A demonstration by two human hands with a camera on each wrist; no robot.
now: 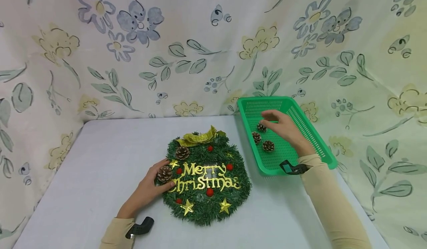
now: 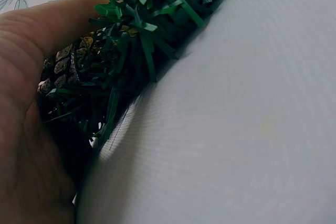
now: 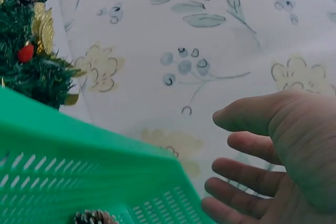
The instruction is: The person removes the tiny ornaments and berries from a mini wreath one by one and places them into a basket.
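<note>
A green Christmas wreath [image 1: 207,215] lies on the white table, with gold "Merry Christmas" lettering [image 1: 207,182], gold stars, red balls and a gold ribbon [image 1: 198,138]. Two pine cones [image 1: 182,153] sit on its upper left side. My left hand [image 1: 150,186] grips the wreath's left edge, thumb and fingers on either side of the lower pine cone [image 1: 164,174]. In the left wrist view, the thumb lies over the green tinsel [image 2: 152,19]. Above the green basket [image 1: 293,167] is my right hand [image 1: 285,128], its fingers loosely bent and apart, holding nothing.
Inside the basket lie three pine cones [image 1: 268,146], near its left wall. The basket stands at the table's right side, close to the floral cloth [image 1: 186,82] hanging behind. Bare table surface [image 1: 100,160] shows left of the wreath.
</note>
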